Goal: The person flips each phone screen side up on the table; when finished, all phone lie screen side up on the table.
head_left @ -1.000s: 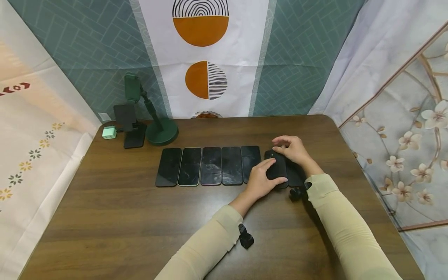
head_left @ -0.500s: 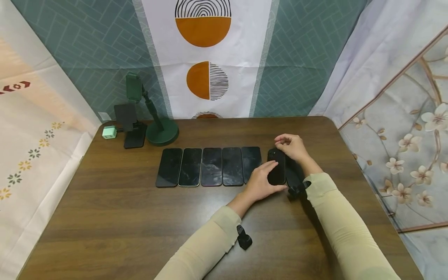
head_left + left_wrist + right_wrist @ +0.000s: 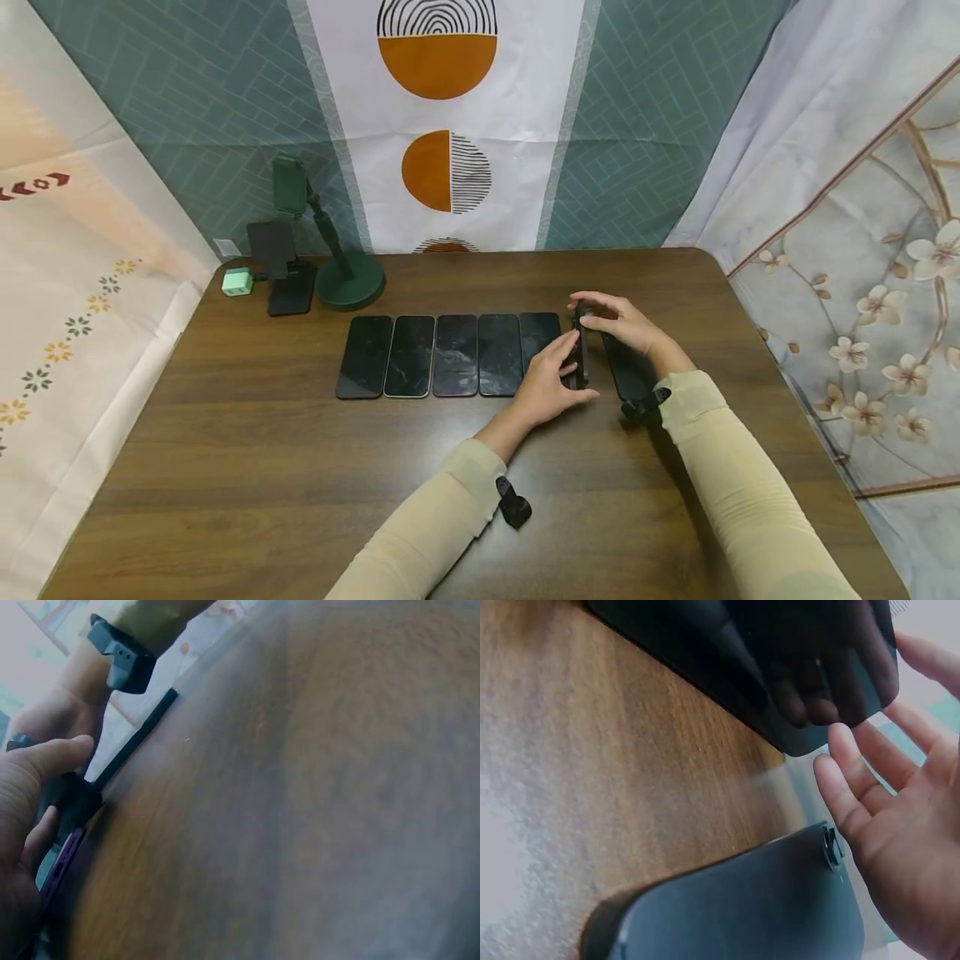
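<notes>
A black smartphone [image 3: 581, 352] stands tilted up on its long edge, right of a row of phones. My left hand [image 3: 542, 385] holds its near part, the thumb toward the near end. At the far end, my right hand [image 3: 621, 327] grips the top between thumb and fingers. The right wrist view shows the phone's dark glossy face [image 3: 705, 652] reflecting the fingers. Another dark phone [image 3: 630, 371] lies back up under my right wrist, its camera bump [image 3: 832, 847] showing in the right wrist view. The left wrist view shows a purple-edged phone [image 3: 61, 868] beside my left hand.
Several phones lie screen up side by side, from the leftmost phone [image 3: 365, 358] to one partly behind my left hand [image 3: 538, 337]. At the back left stand a green phone stand [image 3: 350, 283], a black stand [image 3: 291, 287] and a mint-green cube [image 3: 237, 282].
The phone between my hands has turned from lying back up to standing on its edge, and has shifted slightly left. Both hands have moved a little left with it.
</notes>
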